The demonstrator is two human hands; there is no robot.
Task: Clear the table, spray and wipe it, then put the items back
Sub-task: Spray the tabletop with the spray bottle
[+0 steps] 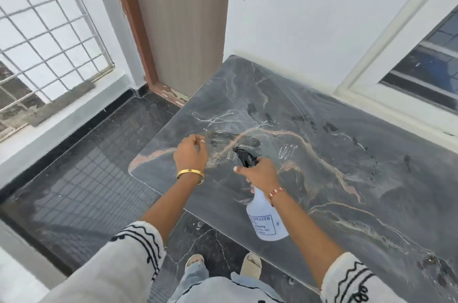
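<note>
A dark grey marble table [329, 114] with pink and white veins fills the right half of the view, bare of items, with dark wet spots across its middle. My right hand [259, 173] grips the neck of a white spray bottle [266, 220] with a black trigger head [245, 157], held above the table's near left part, nozzle pointing away from me. My left hand [190, 153] hovers over the table's left corner with its fingers loosely curled, holding nothing that I can see. No cloth is in view.
The table stands against a white wall [297, 17] with a window [426, 59] at the right. A brown-framed door [178, 24] is behind the table's far left corner. Dark stone floor [86, 171] lies to the left, bounded by a low ledge and a metal grille [44, 37].
</note>
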